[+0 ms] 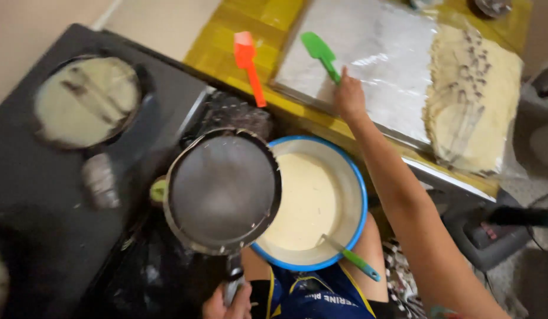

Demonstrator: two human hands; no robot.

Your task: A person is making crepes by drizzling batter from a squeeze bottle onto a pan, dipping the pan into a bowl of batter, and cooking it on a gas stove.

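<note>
My left hand (229,304) grips the handle of an empty dark frying pan (221,189), held tilted over the left edge of a blue-rimmed white bowl (352,195) of pale batter. The bowl rests on my lap, and a green-handled ladle (352,259) lies in it. My right hand (349,97) reaches forward and closes on the handle of a green spatula (320,54) lying on a foil-covered board (374,53). An orange spatula (248,65) lies on the yellow surface (215,44) to the left.
On the black stove (26,177) at left, a second pan (88,97) holds a cooking crepe. A stack of finished crepes (472,97) sits at the right end of the foil board. Dark bags and clutter lie near my legs.
</note>
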